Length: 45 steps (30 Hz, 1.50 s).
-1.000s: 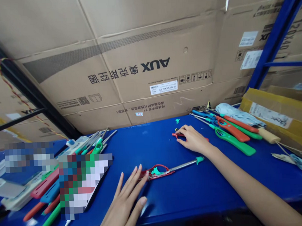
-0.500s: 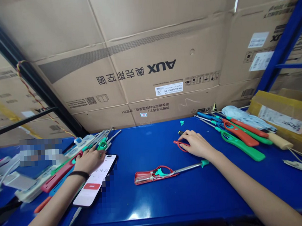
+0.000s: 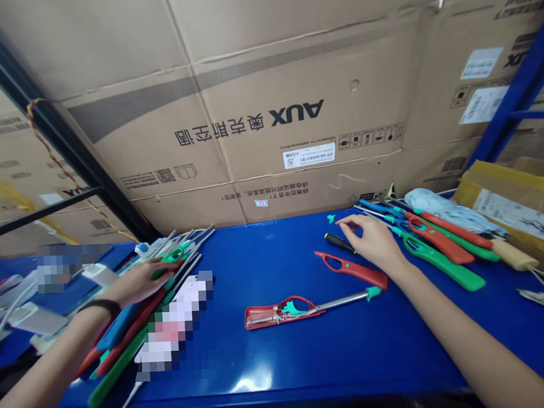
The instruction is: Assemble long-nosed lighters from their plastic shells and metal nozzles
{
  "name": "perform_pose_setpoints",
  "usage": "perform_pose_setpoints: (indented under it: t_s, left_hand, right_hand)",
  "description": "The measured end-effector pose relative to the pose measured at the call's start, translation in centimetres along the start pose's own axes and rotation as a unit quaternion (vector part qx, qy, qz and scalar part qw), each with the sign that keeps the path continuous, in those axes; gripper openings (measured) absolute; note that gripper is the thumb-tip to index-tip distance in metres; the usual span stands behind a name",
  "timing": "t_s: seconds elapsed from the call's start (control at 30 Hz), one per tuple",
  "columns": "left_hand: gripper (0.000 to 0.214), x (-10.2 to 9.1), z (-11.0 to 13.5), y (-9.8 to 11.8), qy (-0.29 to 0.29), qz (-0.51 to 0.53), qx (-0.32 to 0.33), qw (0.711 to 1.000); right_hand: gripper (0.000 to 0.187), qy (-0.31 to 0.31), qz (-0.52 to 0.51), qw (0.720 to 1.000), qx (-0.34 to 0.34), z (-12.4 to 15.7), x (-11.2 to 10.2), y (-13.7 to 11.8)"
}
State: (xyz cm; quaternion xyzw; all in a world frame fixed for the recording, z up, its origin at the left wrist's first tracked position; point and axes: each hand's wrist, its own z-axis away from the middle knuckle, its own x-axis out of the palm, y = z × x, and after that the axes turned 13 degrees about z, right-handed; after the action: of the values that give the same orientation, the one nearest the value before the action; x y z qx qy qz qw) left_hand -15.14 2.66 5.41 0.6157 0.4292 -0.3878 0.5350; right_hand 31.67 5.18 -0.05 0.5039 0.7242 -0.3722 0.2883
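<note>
My left hand (image 3: 138, 282) is at the pile of long-nosed gas lighters (image 3: 119, 367) on the left, its fingers curled round a green-and-red handle, fingertips partly hidden. My right hand (image 3: 377, 238) is held over the table with thumb and forefinger apart, just short of a small green trigger (image 3: 331, 219). Under that hand lies a black-and-yellow screwdriver (image 3: 340, 243). Below it rests a red lighter shell half (image 3: 353, 269). Nearer me, an opened red gas lighter (image 3: 281, 312) shows its inner parts, a green trigger and a metal tube with a green tip.
More gas lighters (image 3: 440, 245) lie at the right, beside a pale blue cloth (image 3: 452, 211) and a yellow-taped box (image 3: 515, 199). A phone (image 3: 173, 322), partly blurred out, lies right of the left pile. Cardboard (image 3: 248, 67) stands behind the blue table (image 3: 265, 258).
My right hand has let go of the red shell half, now lying on the table, and moved towards the loose green trigger. On the left, lighters have shifted nearer the phone under my left hand.
</note>
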Motion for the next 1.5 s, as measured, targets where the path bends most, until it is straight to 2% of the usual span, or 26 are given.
perform_pose_setpoints:
  t_s: [0.1,0.2,0.23,0.33,0.43,0.5,0.57,0.63,0.7,0.8,0.87,1.0,1.07,1.13,1.23,1.33,1.5]
  left_hand:
    - [0.042,0.2,0.1,-0.4,-0.061,-0.017,0.022,0.998]
    - [0.046,0.2,0.2,0.0,-0.069,-0.039,0.029,0.996]
    - [0.046,0.4,0.3,0.4,-0.069,-0.043,0.034,0.996]
    - [0.046,1.8,1.3,2.8,-0.064,-0.040,0.071,0.995]
    - [0.041,4.2,3.5,6.3,-0.051,-0.020,0.160,0.986]
    - [0.045,5.9,5.2,8.5,-0.065,0.003,0.223,0.973]
    - [0.058,7.2,6.8,10.2,-0.088,0.044,0.270,0.958]
    - [0.071,8.1,8.0,11.2,-0.109,0.083,0.276,0.951]
    - [0.073,8.6,8.6,11.6,-0.115,0.120,0.256,0.952]
    - [0.059,8.9,8.9,11.4,-0.106,0.158,0.235,0.953]
    - [0.048,9.1,8.8,11.1,-0.102,0.172,0.235,0.951]
    - [0.040,9.4,8.5,11.0,-0.102,0.191,0.236,0.947]
    - [0.038,9.5,8.2,11.2,-0.103,0.200,0.236,0.945]
    - [0.037,9.6,7.9,11.6,-0.106,0.210,0.236,0.943]
    - [0.037,9.9,7.4,12.1,-0.117,0.225,0.240,0.937]
    - [0.037,10.3,7.0,12.8,-0.126,0.238,0.245,0.931]
    - [0.038,11.1,6.7,13.6,-0.114,0.242,0.256,0.929]
  right_hand:
    - [0.021,0.054,-0.022,0.998,0.021,-0.3,-0.5,0.4]
    - [0.023,0.138,-0.002,0.989,0.054,-0.8,-1.7,1.4]
    - [0.023,0.173,0.005,0.981,0.084,-0.9,-2.2,2.0]
    - [0.026,0.239,0.010,0.956,0.172,-1.1,-3.4,4.1]
    - [0.027,0.256,0.020,0.941,0.218,-1.0,-3.9,5.5]
    - [0.026,0.230,0.017,0.948,0.218,-1.0,-3.8,5.6]
    - [0.025,0.172,0.006,0.967,0.188,-1.0,-3.3,5.2]
    - [0.025,0.108,-0.004,0.984,0.140,-1.0,-2.8,4.3]
    - [0.025,0.050,-0.022,0.995,0.085,-0.9,-2.3,3.5]
    - [0.023,-0.038,-0.041,0.998,-0.026,-0.5,-1.6,2.3]
    - [0.021,-0.088,-0.044,0.991,-0.087,-0.1,-1.3,1.4]
    - [0.014,-0.175,-0.053,0.973,-0.144,0.6,-1.0,-0.3]
    - [0.012,-0.196,-0.025,0.970,-0.143,0.7,-1.1,-0.7]
    - [0.010,-0.205,0.015,0.972,-0.112,0.7,-1.1,-0.4]
    - [0.027,-0.219,0.040,0.972,-0.073,0.7,-1.1,0.5]
    - [0.043,-0.250,0.038,0.965,-0.067,0.8,-0.9,0.9]
    - [0.038,-0.298,0.013,0.952,-0.069,1.0,-0.7,0.2]
